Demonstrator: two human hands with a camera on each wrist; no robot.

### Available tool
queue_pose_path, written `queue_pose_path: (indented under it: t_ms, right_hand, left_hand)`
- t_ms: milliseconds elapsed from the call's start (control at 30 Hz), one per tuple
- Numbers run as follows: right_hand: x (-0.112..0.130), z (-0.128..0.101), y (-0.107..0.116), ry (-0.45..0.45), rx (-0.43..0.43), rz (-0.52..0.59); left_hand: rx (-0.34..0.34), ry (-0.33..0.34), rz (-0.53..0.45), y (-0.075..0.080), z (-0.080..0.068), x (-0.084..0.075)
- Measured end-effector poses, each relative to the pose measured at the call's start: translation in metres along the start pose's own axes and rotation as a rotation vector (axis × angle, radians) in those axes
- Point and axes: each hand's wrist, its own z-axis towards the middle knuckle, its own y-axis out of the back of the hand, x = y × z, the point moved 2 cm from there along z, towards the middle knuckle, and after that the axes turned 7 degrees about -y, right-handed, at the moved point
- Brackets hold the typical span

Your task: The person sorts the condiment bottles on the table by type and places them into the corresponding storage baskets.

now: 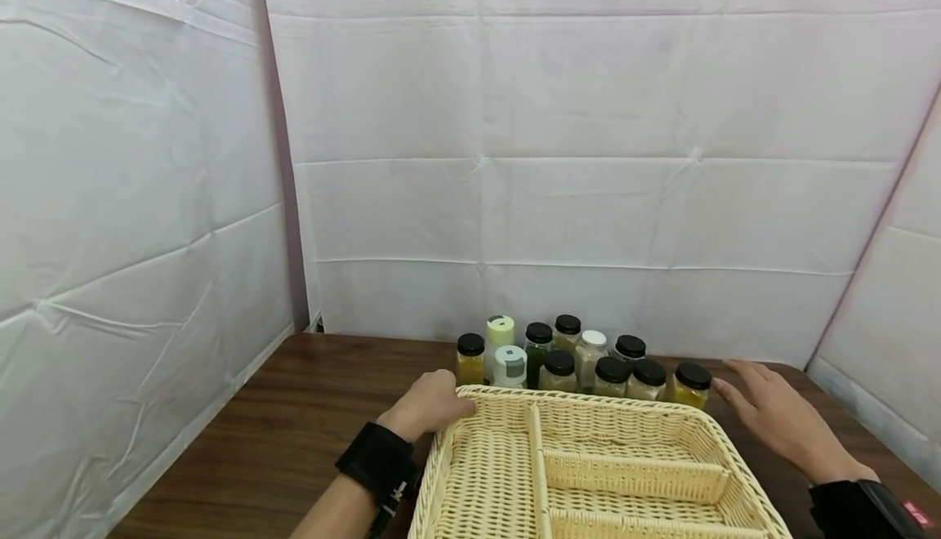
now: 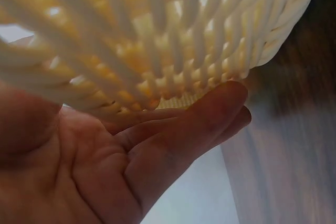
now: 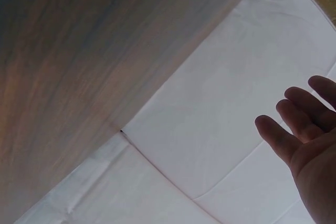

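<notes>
1. The left hand (image 1: pixel 430 403) sat on the far-left corner of the cream woven wicker basket with dividers (image 1: pixel 588 474), knuckles over the rim. From the left wrist view its fingers (image 2: pixel 210 114) lay fairly straight against the basket's weave (image 2: pixel 173 35), pressing rather than gripping.
2. The right hand (image 1: pixel 772 412) was flat and relaxed, fingers stretched out, holding nothing. Its fingertips came just beside the small glass jar with a black lid and yellow contents (image 1: pixel 692 385) at the right end of the row; whether they touched it I could not tell.
3. The right wrist view showed only spread fingers (image 3: pixel 299 124) against white cloth and wood, so nothing was in the grasp.
4. The basket lay at the near edge of the dark brown wooden table (image 1: pixel 294 416), its compartments bare, long slot on the left, shorter slots to the right.
5. My read for a clean job: steady the basket with the left hand so it does not slide, and take the end jar by its sides below the lid, lifting straight up so its neighbours do not topple.
6. The cluster of small glass spice jars (image 1: pixel 581 359), mostly black-lidded with a few pale lids, stood just behind the basket's far rim, packed close together.
7. Creased white fabric sheets (image 1: pixel 588 155) hung behind and on both sides of the table, closing the place in.
</notes>
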Motion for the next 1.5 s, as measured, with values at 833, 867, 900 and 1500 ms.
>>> queue_pose_path:
  t_ms: [833,867,900,1500]
  right_hand:
    - [0.019,-0.006,-0.002,-0.031,0.025,0.244]
    - [0.020,-0.006,-0.002,-0.037,0.036,0.274]
    - [0.021,-0.007,-0.002,-0.038,0.048,0.302]
    - [-0.018,0.015,-0.036,-0.138,0.185,0.554]
  left_hand:
    - [-0.060,-0.004,0.049,0.048,-0.075,-0.107]
    - [-0.062,-0.006,0.050,0.047,-0.075,-0.107]
    - [-0.062,-0.005,0.052,0.047,-0.075,-0.107]
    - [-0.060,0.021,0.058,0.044,-0.068,-0.105]
